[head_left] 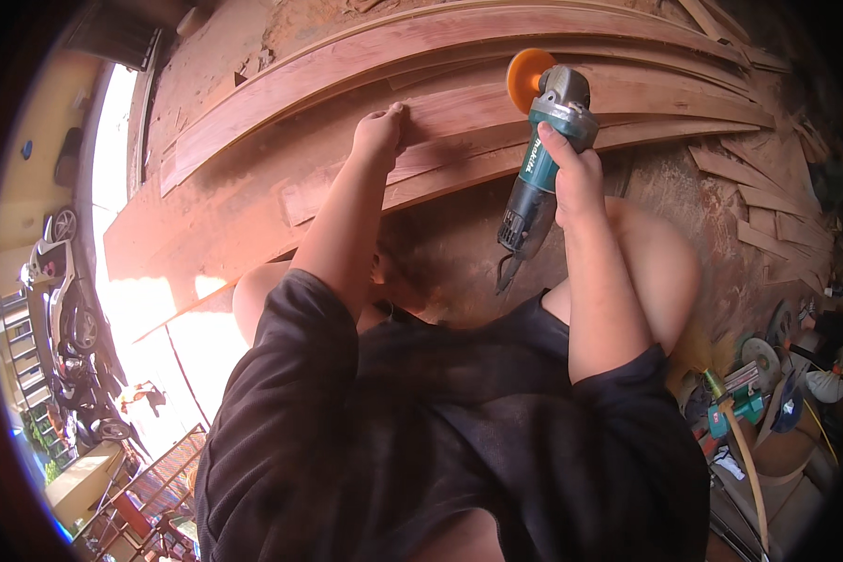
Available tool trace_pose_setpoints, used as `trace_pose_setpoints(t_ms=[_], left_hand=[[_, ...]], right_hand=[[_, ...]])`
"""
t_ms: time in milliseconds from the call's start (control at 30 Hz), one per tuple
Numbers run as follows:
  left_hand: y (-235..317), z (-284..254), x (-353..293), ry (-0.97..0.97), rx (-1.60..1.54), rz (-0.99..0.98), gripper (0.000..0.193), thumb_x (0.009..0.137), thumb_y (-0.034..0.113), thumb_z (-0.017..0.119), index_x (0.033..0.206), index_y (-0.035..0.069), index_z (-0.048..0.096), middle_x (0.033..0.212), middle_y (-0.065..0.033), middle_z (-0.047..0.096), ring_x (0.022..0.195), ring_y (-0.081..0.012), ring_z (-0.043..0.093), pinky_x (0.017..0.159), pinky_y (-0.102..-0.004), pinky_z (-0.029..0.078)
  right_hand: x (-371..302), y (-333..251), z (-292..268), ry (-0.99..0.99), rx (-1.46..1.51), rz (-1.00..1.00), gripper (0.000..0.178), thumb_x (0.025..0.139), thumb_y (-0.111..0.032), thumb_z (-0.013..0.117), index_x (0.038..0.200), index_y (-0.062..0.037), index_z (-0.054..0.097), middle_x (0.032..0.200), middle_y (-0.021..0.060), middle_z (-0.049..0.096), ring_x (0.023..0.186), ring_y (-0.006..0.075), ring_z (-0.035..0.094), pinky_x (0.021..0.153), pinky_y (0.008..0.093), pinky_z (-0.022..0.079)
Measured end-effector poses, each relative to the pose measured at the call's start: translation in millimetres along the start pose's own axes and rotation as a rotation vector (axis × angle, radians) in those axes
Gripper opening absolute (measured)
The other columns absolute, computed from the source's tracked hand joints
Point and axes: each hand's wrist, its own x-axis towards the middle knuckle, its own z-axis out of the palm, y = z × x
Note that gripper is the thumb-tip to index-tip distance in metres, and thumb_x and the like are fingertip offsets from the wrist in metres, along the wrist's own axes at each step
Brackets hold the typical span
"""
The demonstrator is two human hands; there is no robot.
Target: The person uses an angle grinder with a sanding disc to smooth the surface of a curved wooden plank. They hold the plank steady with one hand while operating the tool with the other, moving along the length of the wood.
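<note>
My right hand (581, 180) is wrapped round the teal and black body of an angle grinder (534, 170), the thumb lying along its top. An orange disc (525, 82) is fitted at the grinder's far end, tilted up on its edge, over the planks. Whether it touches wood I cannot tell. Further left, my left hand (380, 129) is closed at the end of a reddish wooden board (464, 110), fingers curled down and partly hidden. More long boards lie alongside, such as a wide curved plank (347, 64) beyond both hands.
Thin wood offcuts (763, 197) are heaped on the dusty floor at the right. Nearer on that side lie grinding discs (761, 361), a pale hose (745, 468) and assorted tools. Motorbikes (66, 318) stand outside at the left, past a brightly sunlit strip.
</note>
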Motion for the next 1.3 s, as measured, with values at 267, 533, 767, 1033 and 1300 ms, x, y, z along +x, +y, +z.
trace_pose_setpoints(t_ms=[267, 533, 767, 1033, 1300], left_hand=[[1, -218, -5, 0.509, 0.028, 0.258, 0.038, 0.106, 0.039, 0.067, 0.122, 0.005, 0.07, 0.105, -0.0118, 0.07, 0.089, -0.025, 0.069, 0.07, -0.0418, 0.055], [-9, -172, -56, 0.22, 1.569, 0.659, 0.089, 0.09, 0.063, 0.076, 0.161, 0.019, 0.045, 0.167, -0.0128, 0.044, 0.155, -0.0366, 0.037, 0.123, -0.0605, 0.032], [-41, -126, -43, 0.028, 1.793, 0.868, 0.108, 0.079, 0.078, 0.073, 0.162, 0.014, 0.043, 0.153, -0.0163, 0.054, 0.143, -0.0392, 0.048, 0.117, -0.0592, 0.037], [-57, -128, -49, 0.157, 1.764, 0.998, 0.105, 0.088, 0.077, 0.065, 0.162, 0.007, 0.043, 0.142, -0.0205, 0.058, 0.135, -0.0428, 0.052, 0.114, -0.0565, 0.04], [-13, -187, -63, 0.177, 1.815, 1.049, 0.103, 0.084, 0.065, 0.077, 0.161, 0.006, 0.043, 0.135, -0.0191, 0.06, 0.125, -0.043, 0.056, 0.109, -0.0567, 0.044]], right_hand=[[2, 7, -1, 0.003, 0.006, -0.006, 0.044, 0.09, -0.035, 0.087, 0.119, -0.0039, 0.074, 0.102, 0.0034, 0.072, 0.093, 0.013, 0.067, 0.083, 0.0328, 0.053], [4, 10, -5, -0.045, 0.009, -0.002, 0.037, 0.089, -0.033, 0.086, 0.112, -0.0059, 0.076, 0.096, 0.003, 0.072, 0.085, 0.0132, 0.068, 0.076, 0.0326, 0.054], [-7, 24, 20, -0.169, -0.139, -0.06, 0.033, 0.089, -0.028, 0.086, 0.113, -0.0084, 0.074, 0.097, 0.0006, 0.071, 0.085, 0.0112, 0.065, 0.077, 0.0307, 0.054], [-8, 14, 8, -0.183, -0.05, -0.057, 0.031, 0.09, -0.026, 0.087, 0.112, -0.0088, 0.074, 0.096, -0.0004, 0.071, 0.085, 0.0109, 0.065, 0.077, 0.0312, 0.054], [0, 9, -6, -0.101, 0.017, -0.102, 0.034, 0.087, -0.032, 0.089, 0.105, -0.0071, 0.075, 0.09, 0.0019, 0.072, 0.079, 0.0126, 0.067, 0.072, 0.0327, 0.056]])
